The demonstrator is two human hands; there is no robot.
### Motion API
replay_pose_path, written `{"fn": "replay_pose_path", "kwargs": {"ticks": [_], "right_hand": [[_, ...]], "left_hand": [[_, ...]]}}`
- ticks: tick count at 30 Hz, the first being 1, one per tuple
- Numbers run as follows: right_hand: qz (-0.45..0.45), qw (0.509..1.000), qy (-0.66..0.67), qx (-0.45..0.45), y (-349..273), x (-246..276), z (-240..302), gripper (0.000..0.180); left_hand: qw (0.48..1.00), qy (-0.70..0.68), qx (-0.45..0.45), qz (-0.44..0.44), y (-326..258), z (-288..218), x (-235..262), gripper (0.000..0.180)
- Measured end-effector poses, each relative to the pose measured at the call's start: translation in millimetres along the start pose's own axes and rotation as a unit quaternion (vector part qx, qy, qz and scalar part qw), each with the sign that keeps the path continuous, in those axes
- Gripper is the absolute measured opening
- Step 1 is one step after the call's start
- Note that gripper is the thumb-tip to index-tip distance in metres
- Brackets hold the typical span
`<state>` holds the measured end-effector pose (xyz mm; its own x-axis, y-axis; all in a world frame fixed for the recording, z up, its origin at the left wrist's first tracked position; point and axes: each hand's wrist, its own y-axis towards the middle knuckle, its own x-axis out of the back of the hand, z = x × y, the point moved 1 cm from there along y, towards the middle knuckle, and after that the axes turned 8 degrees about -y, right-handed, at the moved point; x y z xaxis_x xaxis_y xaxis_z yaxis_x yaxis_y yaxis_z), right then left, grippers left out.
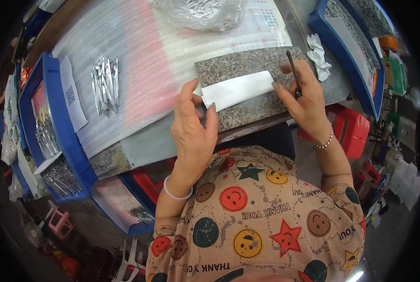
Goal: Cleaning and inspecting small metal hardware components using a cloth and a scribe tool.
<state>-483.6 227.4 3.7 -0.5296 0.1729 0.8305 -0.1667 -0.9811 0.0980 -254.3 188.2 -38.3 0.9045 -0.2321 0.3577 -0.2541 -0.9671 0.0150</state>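
Note:
A folded strip of white tissue paper [238, 90] lies across a speckled granite slab [229, 63]. My left hand [193, 129] is at the strip's left end, thumb and fingers apart, the thumb tip by its lower left corner. My right hand [306, 101] holds a dark, slender metal tool [293, 70] that points up and away; its exact kind cannot be made out. The right thumb tip meets the strip's right end. Left of the slab, a loose bunch of thin silvery metal tools [105, 84] rests on foam sheeting.
Bubble-textured foam sheeting [139, 56] covers the table. A clear plastic bag [200, 14] of small metal pieces sits at the far side. Blue trays [59, 94] of metal tools line the left; another blue tray [372, 89] stands right, near crumpled white tissue [318, 56].

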Motion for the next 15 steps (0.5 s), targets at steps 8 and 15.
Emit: {"fn": "replay_pose_path", "kwargs": {"ticks": [8,15], "right_hand": [[0.074,0.995,-0.032,0.065,-10,3,-4,0.028],[0.123,0.983,-0.109,0.076,-12,-1,2,0.036]], "left_hand": [[0.976,0.136,-0.171,0.009,3,3,-3,0.031],[0.948,0.204,-0.240,0.037,-11,3,-4,0.040]]}}
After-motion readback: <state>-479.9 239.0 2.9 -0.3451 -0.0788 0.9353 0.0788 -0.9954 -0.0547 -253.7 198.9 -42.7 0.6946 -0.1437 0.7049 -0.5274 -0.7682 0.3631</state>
